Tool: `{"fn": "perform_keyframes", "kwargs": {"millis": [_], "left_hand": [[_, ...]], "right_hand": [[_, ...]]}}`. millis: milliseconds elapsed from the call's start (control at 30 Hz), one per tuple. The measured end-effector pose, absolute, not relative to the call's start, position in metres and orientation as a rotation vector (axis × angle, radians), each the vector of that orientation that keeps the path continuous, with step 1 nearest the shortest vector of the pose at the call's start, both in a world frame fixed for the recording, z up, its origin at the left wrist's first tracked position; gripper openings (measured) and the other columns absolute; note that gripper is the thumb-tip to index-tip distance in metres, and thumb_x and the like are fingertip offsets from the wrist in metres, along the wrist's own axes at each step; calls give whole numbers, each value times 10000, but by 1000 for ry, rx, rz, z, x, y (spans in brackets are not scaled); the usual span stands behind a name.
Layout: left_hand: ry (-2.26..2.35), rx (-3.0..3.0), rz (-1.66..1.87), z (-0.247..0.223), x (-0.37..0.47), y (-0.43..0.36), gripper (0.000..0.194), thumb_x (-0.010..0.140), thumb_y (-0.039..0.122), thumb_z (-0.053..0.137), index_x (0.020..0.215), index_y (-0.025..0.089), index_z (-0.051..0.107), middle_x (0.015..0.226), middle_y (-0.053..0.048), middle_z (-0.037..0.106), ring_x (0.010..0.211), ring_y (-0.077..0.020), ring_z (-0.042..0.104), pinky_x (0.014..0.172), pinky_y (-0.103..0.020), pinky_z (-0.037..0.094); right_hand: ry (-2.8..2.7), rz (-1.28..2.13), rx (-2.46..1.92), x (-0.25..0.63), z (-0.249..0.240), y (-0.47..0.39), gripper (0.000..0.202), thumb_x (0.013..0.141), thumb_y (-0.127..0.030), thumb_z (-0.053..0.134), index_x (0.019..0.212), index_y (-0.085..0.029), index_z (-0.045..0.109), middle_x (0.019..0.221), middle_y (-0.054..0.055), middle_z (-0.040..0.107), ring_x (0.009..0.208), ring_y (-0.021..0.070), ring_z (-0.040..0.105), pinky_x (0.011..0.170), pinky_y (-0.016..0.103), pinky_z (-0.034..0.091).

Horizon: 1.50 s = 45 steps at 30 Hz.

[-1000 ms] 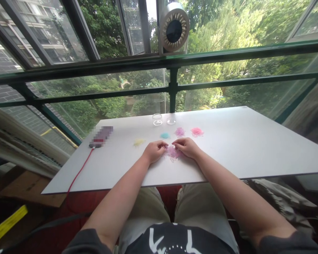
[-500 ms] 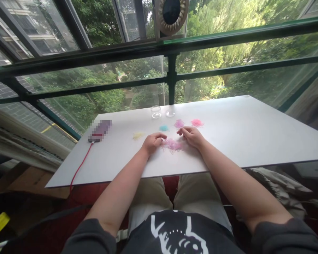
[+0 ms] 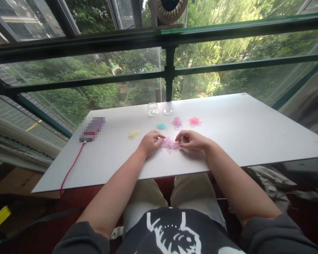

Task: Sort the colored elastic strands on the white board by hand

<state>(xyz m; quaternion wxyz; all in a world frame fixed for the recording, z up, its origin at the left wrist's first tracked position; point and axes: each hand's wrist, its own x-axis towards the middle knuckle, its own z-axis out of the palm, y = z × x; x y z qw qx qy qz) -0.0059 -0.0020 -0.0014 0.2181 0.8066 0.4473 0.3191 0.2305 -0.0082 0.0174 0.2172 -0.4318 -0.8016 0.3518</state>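
Note:
A loose pile of small pink and purple rubber bands (image 3: 169,144) lies on the white table between my hands. My left hand (image 3: 151,143) rests at the pile's left edge, thumb and index finger a little apart with nothing visible in them. On the right edge, my right hand (image 3: 193,140) has bent fingers reaching the bands, its thumb apart from the index finger. Farther back are sorted heaps: yellow bands (image 3: 134,134), teal bands (image 3: 161,126), purple bands (image 3: 177,122) and hot-pink bands (image 3: 195,121).
A clear round container (image 3: 153,109) and a clear lid-like disc (image 3: 168,110) stand at the back edge of the white table (image 3: 243,134). At left lies a blurred-out phone-like device (image 3: 94,129) with a red cable (image 3: 72,167) running over the front edge. A green railing and windows rise behind.
My right hand has come down from beside the purple heap to the mixed pile's right edge. My left hand stays by the pile. The whole view has shifted slightly.

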Motion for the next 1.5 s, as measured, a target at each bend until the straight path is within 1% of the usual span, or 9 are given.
{"fn": "perform_keyframes", "kwargs": {"millis": [167,267,600,733,933,1067,1200,1267,1500], "left_hand": [[1226,2154,934,-1,-8,-2,237,786,256,478,962,179,616,954,-39,612,777,-130,552,708,-254,469],[1199,2131,946,-1,-9,-3,222,790,260,477,951,172,602,945,-42,614,779,-134,556,702,-258,468],[1129,2071,960,5,-5,-3,208,775,254,517,942,159,597,885,-47,623,777,-133,566,658,-238,446],[1064,1851,1248,22,-2,11,223,777,292,541,947,156,588,841,-39,622,750,-112,563,648,-220,441],[829,1395,1578,73,27,51,277,851,389,432,940,158,556,763,-24,593,582,-61,527,498,-168,387],[825,1695,1453,89,53,73,255,839,367,462,882,141,573,718,-23,589,576,-71,514,521,-183,384],[737,2465,986,73,54,73,153,738,287,582,747,138,616,653,-5,594,565,-87,488,558,-213,373],[727,2639,809,59,43,63,152,754,276,554,747,145,630,627,-2,593,547,-91,483,555,-221,370],[773,2476,934,27,3,31,214,773,264,536,934,154,623,758,-26,651,611,-90,556,601,-211,444]], "right_hand": [[-2267,963,-1222,230,19,-10,235,612,-278,667,803,-158,600,620,-27,474,566,89,413,525,212,330],[-2312,933,-1162,230,19,-11,156,633,-264,654,732,-159,594,700,-2,507,610,95,439,557,215,356],[-2329,831,-1106,224,14,-11,110,685,-233,618,765,-173,664,767,23,549,607,91,462,561,214,375],[-2310,843,-1088,225,13,-9,107,700,-229,607,763,-177,676,786,30,565,625,97,484,590,223,390],[-2233,892,-1072,225,14,-9,94,703,-233,606,747,-174,663,801,33,559,622,97,473,565,225,379],[-2140,930,-1012,226,13,-8,80,687,-229,625,728,-163,644,783,27,539,611,93,448,552,228,365],[-2038,1007,-973,227,9,-7,132,704,-285,622,717,-154,606,723,20,544,593,96,453,544,233,357],[-1999,1046,-1018,225,9,-6,167,723,-320,601,725,-153,593,653,9,543,560,96,453,524,231,350],[-2156,981,-1127,203,34,9,95,695,-241,585,691,-154,623,630,6,604,567,97,488,538,224,363]]}}
